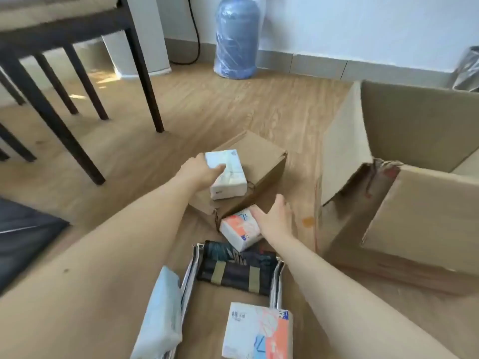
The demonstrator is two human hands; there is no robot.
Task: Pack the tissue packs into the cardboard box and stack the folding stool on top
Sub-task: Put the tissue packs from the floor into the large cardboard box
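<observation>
four tissue packs show, two cardboard boxes, one folding stool and two hands. at the lower left of the frame a pale blue tissue pack [162,317] leans against the stool's left side, blurred and cut off by the bottom edge. just right of it the folding stool [236,273] lies flat on the wooden floor [207,104], its dark patterned fabric bunched between two metal side rails; the near end is hidden. an orange, white and blue tissue pack [258,330] lies over the stool's near part at the bottom centre, also cut off below. above, in the middle of the frame, the left hand [198,172] grips the left end of a white tissue pack [226,174], fingers curled over its top, while the pack rests on a small closed cardboard box [261,156]. in front of that box a second orange and white tissue pack [240,228] sits tilted on the floor, touching the stool's far end; the right hand [274,216] is spread wide and flat just beside its right edge, holding nothing. at the right of the frame a large cardboard box [414,203] stands open, flaps up, one flap torn; its inside is mostly hidden and no contents can be made out.
</observation>
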